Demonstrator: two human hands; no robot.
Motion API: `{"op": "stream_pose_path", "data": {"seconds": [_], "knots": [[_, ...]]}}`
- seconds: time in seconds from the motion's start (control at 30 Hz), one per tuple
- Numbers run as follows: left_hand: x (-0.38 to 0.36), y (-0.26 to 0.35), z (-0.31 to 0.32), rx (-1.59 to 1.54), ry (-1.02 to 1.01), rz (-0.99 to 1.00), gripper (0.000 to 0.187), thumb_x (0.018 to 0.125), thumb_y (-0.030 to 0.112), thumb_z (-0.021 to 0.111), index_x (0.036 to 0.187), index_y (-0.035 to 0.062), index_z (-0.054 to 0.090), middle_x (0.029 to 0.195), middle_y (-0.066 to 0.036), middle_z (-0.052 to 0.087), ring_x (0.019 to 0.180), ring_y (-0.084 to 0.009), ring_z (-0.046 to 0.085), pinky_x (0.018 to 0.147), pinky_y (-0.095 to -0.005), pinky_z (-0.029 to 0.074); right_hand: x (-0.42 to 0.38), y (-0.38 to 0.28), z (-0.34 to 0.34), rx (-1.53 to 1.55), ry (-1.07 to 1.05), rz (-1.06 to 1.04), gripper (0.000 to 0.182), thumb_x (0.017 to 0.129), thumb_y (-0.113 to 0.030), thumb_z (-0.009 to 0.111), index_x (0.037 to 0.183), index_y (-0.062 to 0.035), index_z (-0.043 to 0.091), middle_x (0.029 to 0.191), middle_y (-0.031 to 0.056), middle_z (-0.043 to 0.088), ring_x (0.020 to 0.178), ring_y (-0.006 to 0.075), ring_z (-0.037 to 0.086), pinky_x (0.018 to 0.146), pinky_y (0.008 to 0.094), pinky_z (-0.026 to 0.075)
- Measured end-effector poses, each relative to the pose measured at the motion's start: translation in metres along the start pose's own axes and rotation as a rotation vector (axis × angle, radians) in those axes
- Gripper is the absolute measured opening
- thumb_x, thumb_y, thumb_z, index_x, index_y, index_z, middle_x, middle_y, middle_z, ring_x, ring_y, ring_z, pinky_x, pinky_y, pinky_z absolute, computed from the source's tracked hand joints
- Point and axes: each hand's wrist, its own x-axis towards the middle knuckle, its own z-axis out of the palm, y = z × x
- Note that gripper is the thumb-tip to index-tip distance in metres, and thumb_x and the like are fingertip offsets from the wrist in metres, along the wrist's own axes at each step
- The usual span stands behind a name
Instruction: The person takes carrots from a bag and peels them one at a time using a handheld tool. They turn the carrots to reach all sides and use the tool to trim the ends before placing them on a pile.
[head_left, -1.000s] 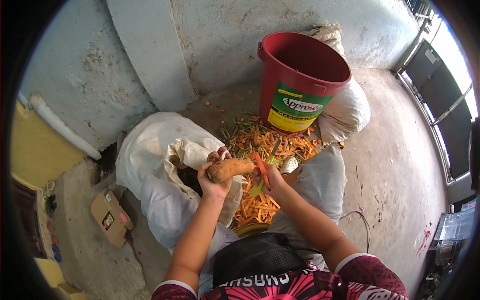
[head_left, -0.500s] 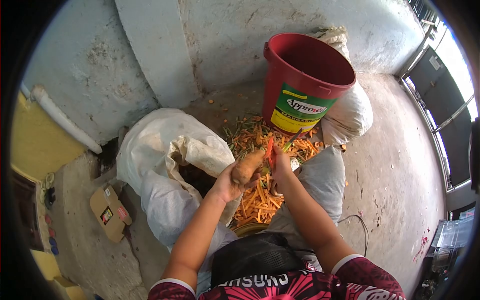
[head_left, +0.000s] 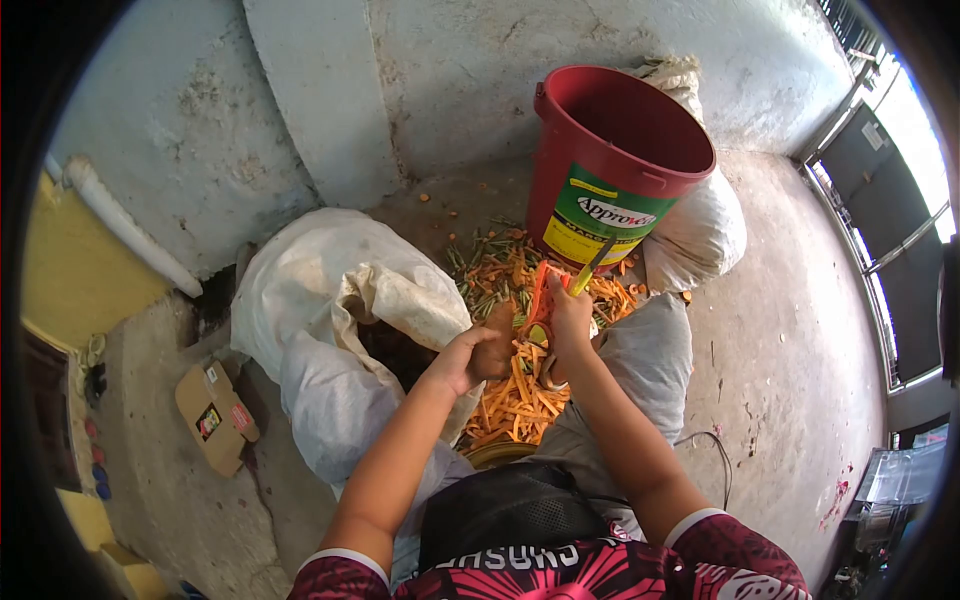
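Low over the floor (head_left: 780,310), a person in a magenta-and-black shirt (head_left: 560,580) is bringing both hands together above a heap of orange strips (head_left: 515,405). The left hand (head_left: 457,366) is curling its fingers around the near side of a brown-orange root vegetable (head_left: 493,345), apparently leaving its other side exposed to the tool. The right hand (head_left: 570,312) is closing its fingers on an orange peeler (head_left: 543,290) and a yellow-handled knife (head_left: 581,279) together, though how the fingers are sharing the two handles cannot be told. The knife's blade is pointing away from the body and the vegetable, probably so that it is staying clear of the left fingers. A white sack (head_left: 300,260) is gaping beside the left arm, its folded mouth seemingly lying within easy reach. Toward the floor's far edge, a red bucket (head_left: 560,195) is standing upright just beyond the strips, perhaps for close access, with a pale sack (head_left: 715,235) leaning beside it near the wall (head_left: 465,80). Toward the floor's left edge, a flattened cardboard box (head_left: 215,415) is lying apart from the heap.
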Motion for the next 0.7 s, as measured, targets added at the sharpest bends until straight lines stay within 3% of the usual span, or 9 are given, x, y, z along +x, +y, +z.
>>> {"op": "stream_pose_path", "data": {"seconds": [0.1, 0.2, 0.4, 0.5, 0.6, 0.7], "knots": [[-0.005, 0.004, 0.012, -0.161, -0.072, 0.032, 0.034, 0.082, 0.027, 0.047, 0.108, 0.004, 0.044, 0.096, -0.007, 0.053, 0.081, -0.0181, 0.055, 0.07, -0.0299, 0.048, -0.003, 0.002, 0.005, 0.038, 0.038, 0.016, 0.017, 0.083, -0.017, 0.051, 0.076, -0.0017, 0.052, 0.061, 0.0008, 0.049, 0.048, 0.0086, 0.044, 0.043, 0.0243, 0.039], [0.0, -0.001, 0.008, -0.187, -0.005, 0.045, 0.036, 0.086, 0.031, 0.04, 0.109, 0.0047, 0.044, 0.096, -0.007, 0.053, 0.082, -0.0181, 0.055, 0.073, -0.0297, 0.046, -0.004, 0.001, 0.007, 0.049, 0.068, 0.05, 0.017, 0.084, -0.017, 0.05, 0.08, -0.0009, 0.053, 0.063, 0.0014, 0.05, 0.05, 0.0093, 0.046, 0.045, 0.0242, 0.04], [0.013, -0.003, -0.007, -0.187, -0.127, -0.024, 0.031, 0.086, 0.03, 0.038, 0.107, 0.0096, 0.047, 0.092, -0.008, 0.054, 0.07, -0.0178, 0.055, 0.061, -0.0313, 0.048, -0.015, -0.001, 0.019, -0.061, 0.038, -0.004, 0.016, 0.084, -0.016, 0.05, 0.084, -0.001, 0.053, 0.064, 0.0018, 0.051, 0.053, 0.0101, 0.048, 0.048, 0.0244, 0.041], [0.011, -0.005, -0.006, -0.274, -0.167, -0.025, 0.03, 0.086, 0.032, 0.036, 0.104, 0.0112, 0.049, 0.088, -0.008, 0.055, 0.066, -0.0183, 0.053, 0.058, -0.0314, 0.048, -0.016, 0.01, 0.023, -0.195, -0.006, -0.18, 0.016, 0.084, -0.017, 0.05, 0.086, -0.0013, 0.052, 0.063, 0.002, 0.051, 0.052, 0.0085, 0.047, 0.047, 0.0227, 0.04], [0.018, -0.007, -0.018, -0.36, -0.299, -0.057, 0.031, 0.087, 0.032, 0.033, 0.104, 0.0102, 0.049, 0.088, -0.007, 0.056, 0.071, -0.019, 0.055, 0.062, -0.0326, 0.048, -0.027, 0.007, 0.031, -0.238, 0.003, -0.253, 0.013, 0.083, -0.013, 0.049, 0.086, -0.0004, 0.051, 0.066, 0.0035, 0.053, 0.057, 0.0099, 0.049, 0.052, 0.0238, 0.04], [0.016, -0.007, -0.01, -0.339, -0.121, -0.042, 0.031, 0.088, 0.03, 0.031, 0.104, 0.0086, 0.048, 0.091, -0.008, 0.056, 0.076, -0.0197, 0.056, 0.068, -0.0338, 0.048, -0.03, 0.012, 0.034, -0.326, -0.006, -0.341, 0.013, 0.083, -0.012, 0.05, 0.088, -0.0001, 0.049, 0.069, 0.0063, 0.055, 0.061, 0.0131, 0.051, 0.056, 0.0264, 0.041]]}}
